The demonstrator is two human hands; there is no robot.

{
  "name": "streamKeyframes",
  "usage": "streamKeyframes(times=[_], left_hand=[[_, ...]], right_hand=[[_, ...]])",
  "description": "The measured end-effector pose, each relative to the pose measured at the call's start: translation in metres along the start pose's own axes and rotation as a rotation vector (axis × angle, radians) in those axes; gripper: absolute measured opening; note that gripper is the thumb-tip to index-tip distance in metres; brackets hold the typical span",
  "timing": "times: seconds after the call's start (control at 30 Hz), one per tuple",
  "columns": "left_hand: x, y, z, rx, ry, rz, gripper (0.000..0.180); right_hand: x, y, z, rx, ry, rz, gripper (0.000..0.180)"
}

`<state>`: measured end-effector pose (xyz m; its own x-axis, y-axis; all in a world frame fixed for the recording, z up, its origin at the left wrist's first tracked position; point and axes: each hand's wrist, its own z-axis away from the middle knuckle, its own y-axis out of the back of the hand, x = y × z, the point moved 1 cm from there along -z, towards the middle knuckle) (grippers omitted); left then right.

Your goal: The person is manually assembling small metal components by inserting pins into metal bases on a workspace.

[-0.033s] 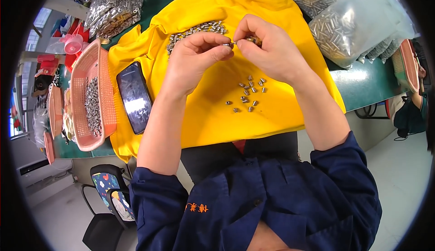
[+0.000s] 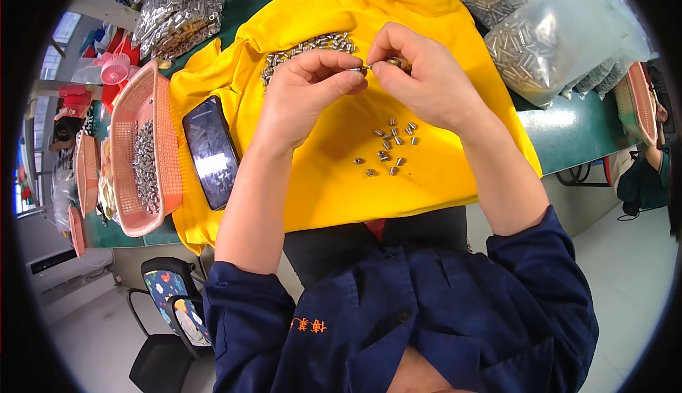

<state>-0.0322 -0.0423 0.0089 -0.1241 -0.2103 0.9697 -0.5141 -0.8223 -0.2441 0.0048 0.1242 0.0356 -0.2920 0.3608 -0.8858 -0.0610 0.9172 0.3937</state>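
A tiny metal part (image 2: 362,69) sits between the two hands, over the yellow cloth (image 2: 334,194). Its long side seems to run left to right. Orange stitched writing (image 2: 308,325) is on the dark blue shirt (image 2: 355,336). The left hand (image 2: 302,95) pinches the part's left end. The right hand (image 2: 423,77) pinches the other end, with more metal bits (image 2: 401,64) in its curled fingers.

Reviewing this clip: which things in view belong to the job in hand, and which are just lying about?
Likely the job:
metal piece between left hand and right hand
loose pieces
pile
yellow cloth
probably the basket and bag of metal parts

Likely lying about:
phone
chair
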Motion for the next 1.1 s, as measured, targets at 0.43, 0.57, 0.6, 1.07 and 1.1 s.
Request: streamKeyframes(times=[0.43,0.57,0.6,1.07,1.1], left_hand=[[0.001,-0.005,0.002,0.086,-0.028,-0.221,0.009],[0.0,-0.004,0.0,0.13,-0.043,-0.471,0.011],[-0.001,-0.002,-0.002,0.135,-0.044,-0.556,0.012],[-0.005,0.005,0.0,0.09,-0.016,-0.181,0.016],[-0.007,0.009,0.0,0.091,0.003,-0.05,0.016]], right_hand=[[-0.006,-0.012,0.004,0.048,0.111,0.358,0.006],[0.003,-0.014,0.003,0.003,0.047,0.285,0.006],[0.004,-0.014,0.004,0.039,0.061,0.273,0.006],[-0.002,-0.003,0.001,0.109,0.037,0.037,0.004],[-0.002,-0.003,0.001,0.109,0.043,0.038,0.004]])
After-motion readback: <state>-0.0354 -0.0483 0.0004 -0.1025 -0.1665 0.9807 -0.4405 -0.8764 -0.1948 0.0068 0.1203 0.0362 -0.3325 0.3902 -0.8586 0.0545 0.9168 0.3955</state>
